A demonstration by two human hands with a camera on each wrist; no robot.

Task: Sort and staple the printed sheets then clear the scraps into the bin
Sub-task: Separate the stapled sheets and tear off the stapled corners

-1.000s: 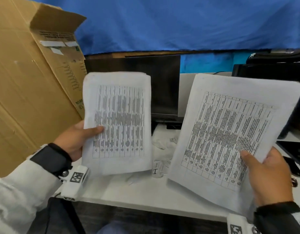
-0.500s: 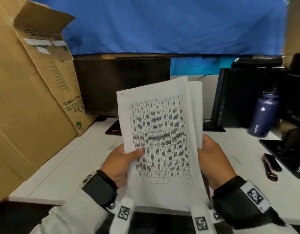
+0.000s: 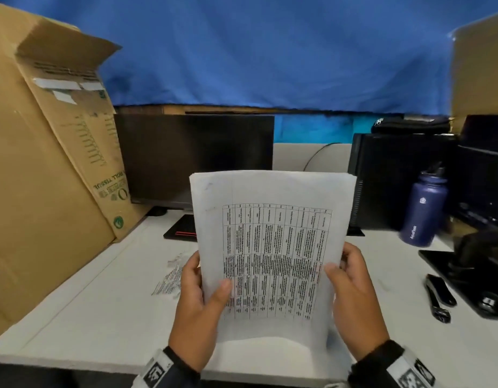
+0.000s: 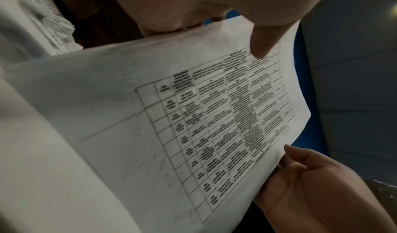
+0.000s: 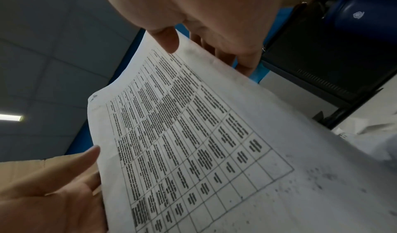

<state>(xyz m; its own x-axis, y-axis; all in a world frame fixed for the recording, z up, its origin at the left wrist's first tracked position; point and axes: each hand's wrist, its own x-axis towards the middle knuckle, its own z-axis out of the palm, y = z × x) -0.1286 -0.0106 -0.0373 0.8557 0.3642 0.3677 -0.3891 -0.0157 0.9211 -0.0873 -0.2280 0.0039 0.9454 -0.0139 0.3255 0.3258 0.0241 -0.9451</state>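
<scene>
— Over the white desk (image 3: 82, 317), just in front of the dark monitor (image 3: 191, 158), what are they holding up?

— The printed sheets (image 3: 273, 247), stood upright as one stack with the table of text facing them. The left hand (image 3: 198, 306) grips the left edge, thumb pressed on the front page and fingers curled behind; the right hand (image 3: 354, 298) does the same on the right edge. Both are closed on the paper. The bottom edge sits down near the desk, though I can't tell whether it touches.

— So which step is this?

— I'd say the sorting is about finished and they're squaring the stack. The top edge shows more than one sheet, not quite flush at the right corner.

— And next?

— Stapling, I'd judge. That calls for tapping the edges level, then keeping one hand pinched near a corner so the pages don't slide while the other reaches out. There's a slim dark object (image 3: 439, 296) on the desk to the right, beside the navy bottle (image 3: 422, 212); it may be the stapler, but I can't be sure from here.

— The scraps?

— A little heap of torn printed paper scraps (image 3: 170, 278) lies on the desk just left of the left hand, not yet cleared. I see no bin, only the big cardboard box (image 3: 46, 177) leaning at the left.
</scene>
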